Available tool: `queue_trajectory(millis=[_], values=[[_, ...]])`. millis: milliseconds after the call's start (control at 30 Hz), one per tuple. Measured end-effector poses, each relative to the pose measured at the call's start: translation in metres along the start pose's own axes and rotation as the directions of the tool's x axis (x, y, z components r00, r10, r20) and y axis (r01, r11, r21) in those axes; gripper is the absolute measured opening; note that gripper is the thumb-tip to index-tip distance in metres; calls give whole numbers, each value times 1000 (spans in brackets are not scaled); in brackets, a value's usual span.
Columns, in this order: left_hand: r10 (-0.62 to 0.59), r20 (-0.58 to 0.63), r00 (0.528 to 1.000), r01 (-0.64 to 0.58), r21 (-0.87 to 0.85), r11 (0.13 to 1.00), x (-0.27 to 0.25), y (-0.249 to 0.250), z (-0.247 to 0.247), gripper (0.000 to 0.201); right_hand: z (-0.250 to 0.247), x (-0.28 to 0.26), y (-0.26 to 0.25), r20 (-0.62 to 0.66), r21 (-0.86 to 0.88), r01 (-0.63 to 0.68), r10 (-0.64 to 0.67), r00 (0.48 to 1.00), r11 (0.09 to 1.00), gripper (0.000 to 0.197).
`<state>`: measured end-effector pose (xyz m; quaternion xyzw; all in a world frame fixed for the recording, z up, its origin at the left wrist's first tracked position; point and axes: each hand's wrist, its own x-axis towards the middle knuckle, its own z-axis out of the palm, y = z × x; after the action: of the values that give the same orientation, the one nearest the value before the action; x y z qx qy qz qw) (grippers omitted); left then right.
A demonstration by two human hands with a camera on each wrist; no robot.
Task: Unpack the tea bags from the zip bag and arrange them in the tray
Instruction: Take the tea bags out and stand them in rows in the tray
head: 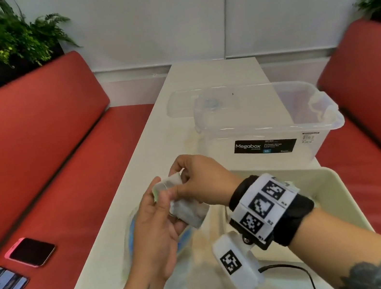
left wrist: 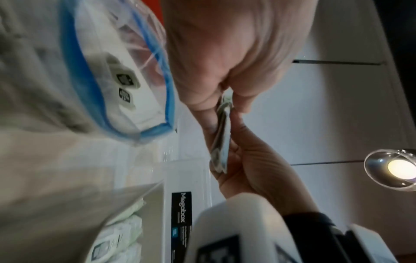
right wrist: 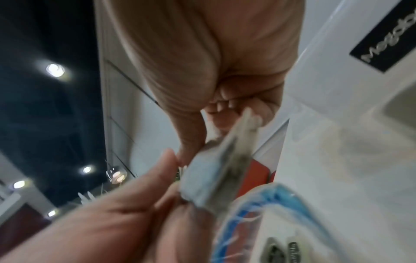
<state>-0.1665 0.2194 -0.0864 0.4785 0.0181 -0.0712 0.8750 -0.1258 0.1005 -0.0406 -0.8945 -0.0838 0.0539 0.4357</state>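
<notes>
Both hands meet above the table, over the clear zip bag with a blue zip edge, which lies open below them. My left hand holds a small stack of white tea bags between thumb and fingers. My right hand pinches the top tea bag of that stack. The left wrist view shows the stack edge-on between both hands, and more tea bags lying in the tray. The cream tray sits to the right, partly hidden by my right forearm.
A clear Megabox storage box stands behind the tray, with its lid lying further back. Two phones lie on the red bench at the left. A black cable runs across the near table edge.
</notes>
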Motion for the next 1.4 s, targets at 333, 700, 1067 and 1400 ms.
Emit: queue_trajectory(millis=[333, 700, 1067, 1400], values=[[-178, 28, 984, 180, -138, 974, 7, -25, 26, 29, -9, -36, 24, -131, -383, 139, -202, 971, 913, 11], [-233, 17, 972, 231, -233, 945, 16, -47, 45, 27, -18, -65, 52, -193, -333, 86, -157, 969, 939, 22], [-220, 184, 958, 232, -50, 971, 6, -47, 50, 23, -77, -75, 71, -293, 251, -135, 208, 933, 959, 13], [-166, 291, 942, 129, 144, 981, -1, -55, 58, 30, -92, -78, 75, -265, 6, -145, 141, 954, 989, 27]])
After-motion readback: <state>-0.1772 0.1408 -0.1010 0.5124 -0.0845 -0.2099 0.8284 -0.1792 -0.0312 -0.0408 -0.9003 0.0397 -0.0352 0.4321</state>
